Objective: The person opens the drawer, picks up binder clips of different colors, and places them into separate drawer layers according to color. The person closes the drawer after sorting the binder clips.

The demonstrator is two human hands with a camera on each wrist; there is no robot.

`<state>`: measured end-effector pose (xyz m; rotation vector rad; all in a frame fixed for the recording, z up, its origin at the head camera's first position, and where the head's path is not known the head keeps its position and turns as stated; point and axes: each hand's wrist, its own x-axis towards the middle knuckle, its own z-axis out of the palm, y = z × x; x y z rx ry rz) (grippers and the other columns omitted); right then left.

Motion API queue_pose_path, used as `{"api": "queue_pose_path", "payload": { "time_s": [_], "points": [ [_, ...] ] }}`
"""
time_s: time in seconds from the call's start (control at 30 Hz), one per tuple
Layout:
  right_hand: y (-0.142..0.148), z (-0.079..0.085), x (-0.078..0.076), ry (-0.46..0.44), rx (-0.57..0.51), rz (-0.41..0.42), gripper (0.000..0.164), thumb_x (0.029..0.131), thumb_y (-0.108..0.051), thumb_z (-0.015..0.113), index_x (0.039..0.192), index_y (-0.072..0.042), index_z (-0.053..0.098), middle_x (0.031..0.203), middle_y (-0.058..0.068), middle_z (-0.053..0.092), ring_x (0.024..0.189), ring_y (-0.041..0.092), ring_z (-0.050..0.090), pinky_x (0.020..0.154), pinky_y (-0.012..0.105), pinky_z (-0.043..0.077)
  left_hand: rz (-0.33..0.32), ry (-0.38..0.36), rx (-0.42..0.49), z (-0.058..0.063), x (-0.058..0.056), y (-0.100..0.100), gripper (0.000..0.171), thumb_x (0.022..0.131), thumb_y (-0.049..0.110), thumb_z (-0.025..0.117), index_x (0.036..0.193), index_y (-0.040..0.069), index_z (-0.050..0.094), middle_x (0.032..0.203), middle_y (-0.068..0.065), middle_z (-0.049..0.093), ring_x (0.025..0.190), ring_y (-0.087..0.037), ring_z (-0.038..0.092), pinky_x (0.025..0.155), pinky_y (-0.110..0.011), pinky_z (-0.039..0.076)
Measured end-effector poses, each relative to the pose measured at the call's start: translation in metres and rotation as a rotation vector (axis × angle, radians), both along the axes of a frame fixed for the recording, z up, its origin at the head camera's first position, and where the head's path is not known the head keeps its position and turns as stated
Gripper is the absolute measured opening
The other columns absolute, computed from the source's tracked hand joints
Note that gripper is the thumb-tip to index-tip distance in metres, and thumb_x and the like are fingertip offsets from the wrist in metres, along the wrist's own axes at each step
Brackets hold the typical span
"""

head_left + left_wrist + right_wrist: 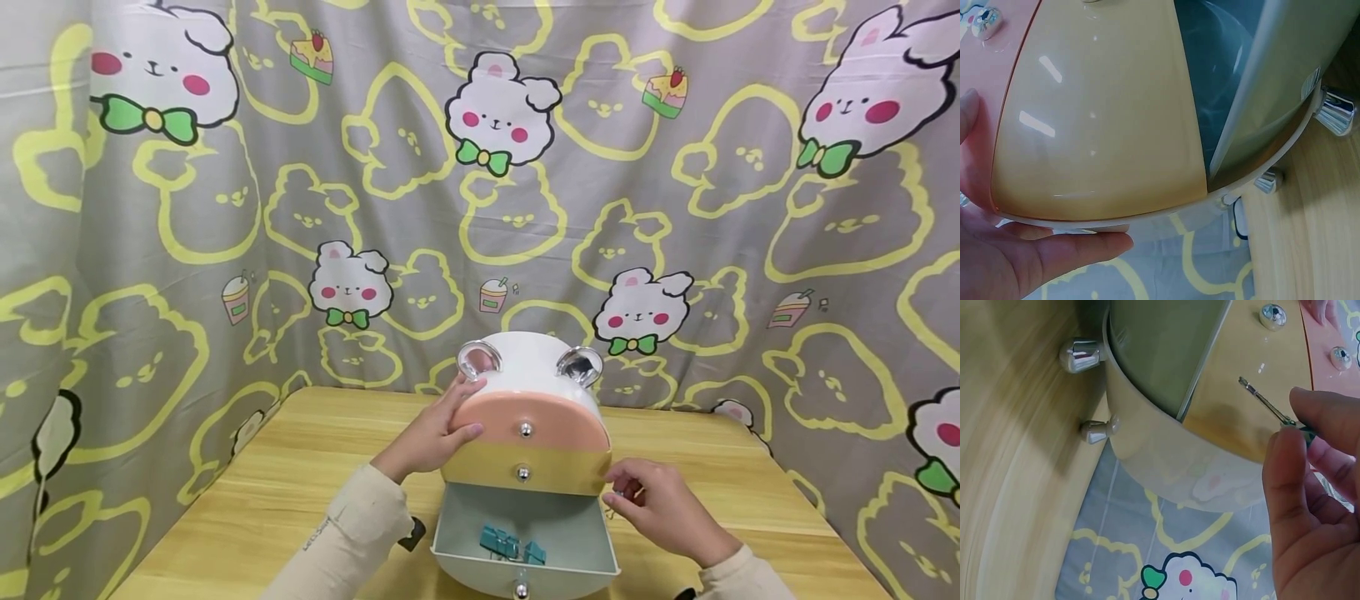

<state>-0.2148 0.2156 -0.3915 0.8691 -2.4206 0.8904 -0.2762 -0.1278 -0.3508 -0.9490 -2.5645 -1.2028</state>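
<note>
A small drawer box [528,362] with a white rounded top, silver ears and silver knobs stands on the table. Its pink [487,421] and yellow [480,467] drawers are closed. The green-grey bottom drawer [468,569] is pulled out, with teal binder clips [499,542] lying inside. My left hand [431,435] rests on the box's left side, thumb on the pink front and fingers extended along the white shell. To the right of the yellow drawer, my right hand [663,504] pinches a binder clip [1266,405] between thumb and forefinger. Its metal handle sticks out; the fingertips hide most of its body.
The box stands on silver feet [1079,355] on a light wood table [300,475]. A grey curtain [420,225] with yellow outlines and white cartoon animals hangs behind the table and along both sides.
</note>
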Motion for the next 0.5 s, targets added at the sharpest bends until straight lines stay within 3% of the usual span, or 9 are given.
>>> {"api": "queue_pose_path", "payload": {
  "time_s": [0.5],
  "points": [
    [-0.0084,0.0027,0.0006,-0.08,0.015,0.011,0.011,0.085,-0.011,0.075,0.087,-0.014,0.065,0.077,-0.015,0.057,0.066,0.0,0.054,0.055,0.024,0.05,0.011,-0.001,0.009,-0.0007,0.0013,0.0011,0.063,0.095,0.029,0.064,0.15,0.025,0.033,0.16,-0.015,0.008,0.139,-0.045,0.025,0.103,-0.066,0.026]
  ]
}}
